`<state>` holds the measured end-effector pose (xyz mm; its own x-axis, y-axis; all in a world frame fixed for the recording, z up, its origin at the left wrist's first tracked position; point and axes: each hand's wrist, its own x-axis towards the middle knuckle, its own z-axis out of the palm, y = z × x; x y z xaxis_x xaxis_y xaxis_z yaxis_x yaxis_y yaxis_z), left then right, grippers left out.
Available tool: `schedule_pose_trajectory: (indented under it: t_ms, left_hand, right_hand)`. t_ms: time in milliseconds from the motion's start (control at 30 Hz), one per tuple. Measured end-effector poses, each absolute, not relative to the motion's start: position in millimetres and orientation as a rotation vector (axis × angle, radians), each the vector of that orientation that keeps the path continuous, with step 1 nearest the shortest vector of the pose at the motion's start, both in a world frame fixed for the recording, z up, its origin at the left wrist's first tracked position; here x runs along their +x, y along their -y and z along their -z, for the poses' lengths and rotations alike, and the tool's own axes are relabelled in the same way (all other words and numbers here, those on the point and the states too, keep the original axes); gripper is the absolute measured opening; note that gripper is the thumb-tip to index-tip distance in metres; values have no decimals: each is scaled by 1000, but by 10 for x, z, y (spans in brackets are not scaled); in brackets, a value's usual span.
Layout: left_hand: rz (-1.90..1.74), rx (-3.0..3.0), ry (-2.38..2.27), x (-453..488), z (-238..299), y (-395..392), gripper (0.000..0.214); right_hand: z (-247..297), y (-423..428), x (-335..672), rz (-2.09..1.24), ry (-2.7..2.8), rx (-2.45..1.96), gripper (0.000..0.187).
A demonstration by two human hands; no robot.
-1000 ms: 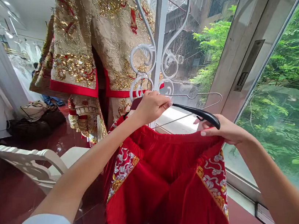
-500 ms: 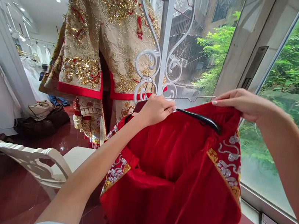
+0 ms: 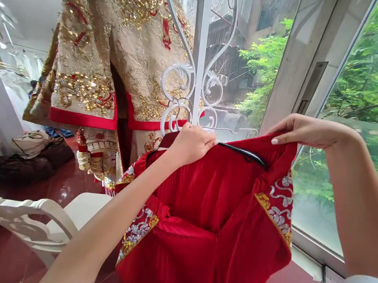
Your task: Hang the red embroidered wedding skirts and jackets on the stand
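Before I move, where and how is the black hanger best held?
Likely grip the black hanger near its middle, from above and the left, where the left hand closes around it. Its slim right side slopes down into the red garment, leaving that end harder to grasp.

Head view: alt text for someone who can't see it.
A person's left-hand grip holds a black hanger at the open top of a red garment, while the right-hand grip holds the edge. A sequined coat hangs behind, near a window.
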<state>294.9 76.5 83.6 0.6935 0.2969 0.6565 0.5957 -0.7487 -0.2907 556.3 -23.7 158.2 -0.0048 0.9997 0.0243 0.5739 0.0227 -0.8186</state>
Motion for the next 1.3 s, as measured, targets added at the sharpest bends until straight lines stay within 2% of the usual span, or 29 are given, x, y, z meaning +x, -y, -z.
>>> schedule_pose_trajectory:
  t_ms: [100,167,300,400,467,567,667,767,833,933,1033,1167,1300]
  left_hand:
    - [807,-2367,689,2953,-814,-777,38]
    - [803,-2362,683,2951,-802,-776,37]
    - [794,-2348,693,2959,-775,-787,36]
    - [768,-2328,692,2978,-749,-812,36]
    - [729,-2305,719,2992,-736,-832,35]
    - [695,-2279,804,3000,-733,-855,31]
    - [745,-2315,773,2976,-727,-875,27]
    - [725,-2362,671,2930,-685,-915,31]
    - [691,-2345,647,2903,-641,-957,31]
    - [669,-2291,612,2880,-587,-1011,31]
    - [677,-2265,592,2876,-567,-1026,30]
    - [692,-2276,590,2886,-569,-1015,29]
    - [705,-2316,624,2890,-581,-994,30]
  right_hand:
    - [-1518,315,5565,-962,1758,-1603,40]
    - [-1521,325,5538,-929,1835,-1611,39]
    - [-1733,174,5409,-595,1851,-1686,38]
    - [-1962,35,5172,-330,1840,-1677,52]
    - [-1960,35,4909,-130,1861,-1651,46]
    - [-1497,179,4403,307,1935,-1545,20]
    - [-617,298,3968,701,2024,-1412,26]
    - [177,240,3788,854,2080,-1463,30]
    - [486,153,3818,804,2008,-1463,29]
    - [665,62,4022,554,1818,-1307,22]
    - [717,13,4286,461,1506,-1287,21]
    - [792,-129,4547,290,1361,-1350,22]
    - [702,-336,4778,243,1231,-1118,13]
